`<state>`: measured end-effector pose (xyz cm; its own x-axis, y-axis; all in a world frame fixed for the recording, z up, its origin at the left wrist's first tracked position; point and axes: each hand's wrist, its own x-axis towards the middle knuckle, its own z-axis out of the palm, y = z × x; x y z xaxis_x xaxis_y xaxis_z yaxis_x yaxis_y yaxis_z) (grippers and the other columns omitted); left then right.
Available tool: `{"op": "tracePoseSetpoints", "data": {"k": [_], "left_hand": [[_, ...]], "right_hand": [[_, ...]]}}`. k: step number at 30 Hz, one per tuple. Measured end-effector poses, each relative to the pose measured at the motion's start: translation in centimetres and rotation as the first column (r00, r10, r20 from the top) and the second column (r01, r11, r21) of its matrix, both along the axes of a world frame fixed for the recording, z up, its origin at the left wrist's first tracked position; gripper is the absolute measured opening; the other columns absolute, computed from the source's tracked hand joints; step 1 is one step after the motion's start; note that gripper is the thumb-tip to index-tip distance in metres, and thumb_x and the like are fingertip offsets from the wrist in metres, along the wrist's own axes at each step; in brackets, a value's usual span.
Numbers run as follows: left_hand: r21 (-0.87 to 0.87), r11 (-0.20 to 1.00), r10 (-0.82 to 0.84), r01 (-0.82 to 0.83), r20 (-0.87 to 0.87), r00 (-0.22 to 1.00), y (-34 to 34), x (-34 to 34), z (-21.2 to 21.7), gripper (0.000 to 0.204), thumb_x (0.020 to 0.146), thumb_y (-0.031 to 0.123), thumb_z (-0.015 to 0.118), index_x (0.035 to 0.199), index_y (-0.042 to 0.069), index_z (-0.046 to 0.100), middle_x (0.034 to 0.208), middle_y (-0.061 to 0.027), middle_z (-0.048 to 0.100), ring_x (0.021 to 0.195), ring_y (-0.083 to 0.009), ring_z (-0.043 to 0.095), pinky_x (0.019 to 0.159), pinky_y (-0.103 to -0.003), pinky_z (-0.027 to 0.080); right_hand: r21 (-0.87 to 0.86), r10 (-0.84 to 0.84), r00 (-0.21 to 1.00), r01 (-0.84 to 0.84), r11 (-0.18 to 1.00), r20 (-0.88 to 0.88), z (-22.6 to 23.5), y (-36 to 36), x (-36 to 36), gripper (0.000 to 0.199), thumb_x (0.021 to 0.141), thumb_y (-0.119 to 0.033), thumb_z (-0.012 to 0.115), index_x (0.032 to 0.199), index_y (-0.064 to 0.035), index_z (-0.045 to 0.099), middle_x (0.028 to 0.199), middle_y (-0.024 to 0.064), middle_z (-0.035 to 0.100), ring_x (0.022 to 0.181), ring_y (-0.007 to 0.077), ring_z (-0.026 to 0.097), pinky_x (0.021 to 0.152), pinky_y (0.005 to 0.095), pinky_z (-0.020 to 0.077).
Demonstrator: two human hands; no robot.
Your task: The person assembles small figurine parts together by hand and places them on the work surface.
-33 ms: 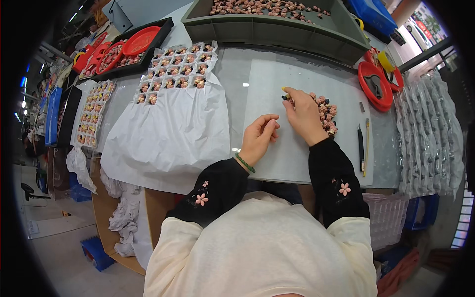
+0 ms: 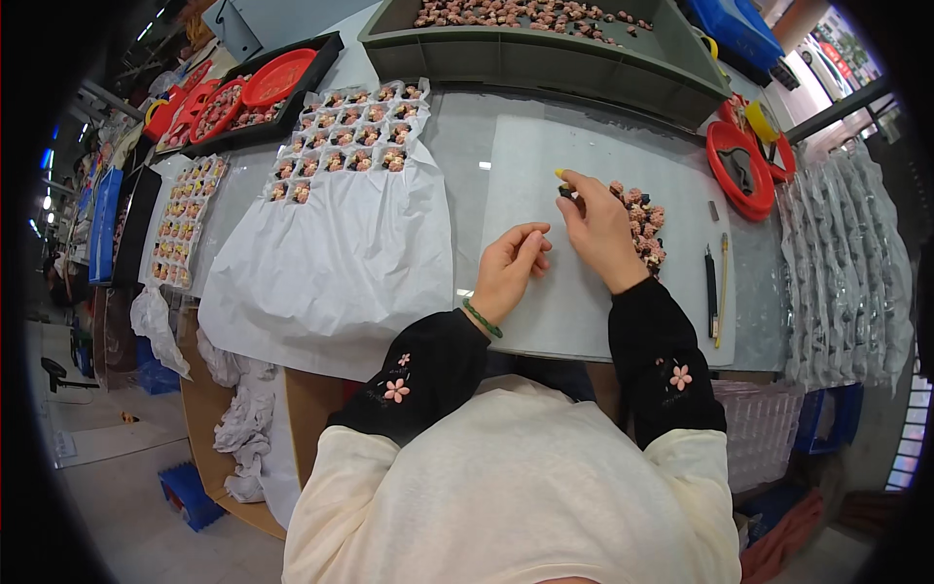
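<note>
Over the white sheet point(image 2: 525, 146) on the table, my right hand point(image 2: 598, 229) pinches a small dark figurine point(image 2: 566, 191) between thumb and forefinger. Something yellow shows at that forefinger's tip. Beside the hand, on its right, lies a heap of small figurines point(image 2: 642, 222) with pink, knobbly tops and dark parts; the hand hides some of them. My left hand point(image 2: 509, 271), with a green bracelet point(image 2: 482, 319) at the wrist, hovers just left of the right one. Its fingers are curled in with the thumb against them, and the inside of its grip is hidden.
A tray of painted figurines point(image 2: 352, 136) stands left, with white paper point(image 2: 341, 253) spread before it. At the back is a grey crate point(image 2: 545, 68) of pink pieces. To the right lie a black pen-like tool point(image 2: 710, 292), red dishes point(image 2: 732, 190) and stacked clear trays point(image 2: 842, 263).
My right hand has shifted very slightly, and less of the dark figurine sticks out left of its thumb. The left hand stays in place.
</note>
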<state>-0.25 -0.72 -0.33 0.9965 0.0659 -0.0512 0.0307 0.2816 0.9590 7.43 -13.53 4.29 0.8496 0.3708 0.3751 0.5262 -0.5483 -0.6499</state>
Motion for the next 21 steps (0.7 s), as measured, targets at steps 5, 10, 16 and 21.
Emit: {"op": "tracePoseSetpoints", "data": {"k": [5,10,16,21], "left_hand": [[-0.367,0.924,-0.118,0.105,-0.012,0.993,0.8,0.3,0.0,0.028,0.091,0.020,0.049,0.107,-0.002,0.057,0.087,-0.0037,0.058,0.067,-0.0077,0.052,0.062,-0.021,0.044],[-0.202,0.974,-0.088,0.103,0.080,0.993,0.9,0.0,0.1,0.025,0.088,0.017,0.053,0.103,-0.002,0.060,0.088,-0.0037,0.058,0.074,-0.0078,0.052,0.066,-0.021,0.044],[-0.096,0.992,-0.064,0.082,0.177,0.982,0.7,0.1,0.1,0.024,0.084,0.007,0.058,0.107,-0.001,0.059,0.092,-0.0053,0.059,0.084,-0.0106,0.054,0.075,-0.022,0.044],[-0.346,0.930,-0.110,0.125,0.063,0.992,1.1,0.3,0.0,0.033,0.083,0.003,0.058,0.115,-0.002,0.052,0.106,-0.0118,0.057,0.097,-0.0153,0.054,0.084,-0.026,0.045]], "right_hand": [[0.401,0.076,0.993,-0.034,0.915,-0.090,-0.7,0.1,-4.7,0.043,0.075,-0.001,0.063,0.115,0.0005,0.048,0.097,0.0116,0.057,0.087,0.0209,0.061,0.073,0.0291,0.0488],[0.290,0.058,0.985,-0.104,0.951,0.163,-2.1,-0.5,-6.3,0.042,0.076,-0.005,0.066,0.113,0.0015,0.049,0.099,0.0104,0.055,0.087,0.0184,0.058,0.069,0.0261,0.0481],[0.568,0.158,0.958,0.006,0.823,-0.239,-3.8,-0.9,-6.4,0.040,0.080,-0.002,0.062,0.116,0.0032,0.045,0.098,0.0098,0.054,0.089,0.0153,0.056,0.075,0.0248,0.0481],[0.588,0.109,0.987,-0.020,0.809,-0.117,-3.9,-0.6,-6.5,0.042,0.078,0.003,0.061,0.116,0.0038,0.044,0.098,0.0105,0.055,0.090,0.0158,0.056,0.078,0.0264,0.0488]]}}
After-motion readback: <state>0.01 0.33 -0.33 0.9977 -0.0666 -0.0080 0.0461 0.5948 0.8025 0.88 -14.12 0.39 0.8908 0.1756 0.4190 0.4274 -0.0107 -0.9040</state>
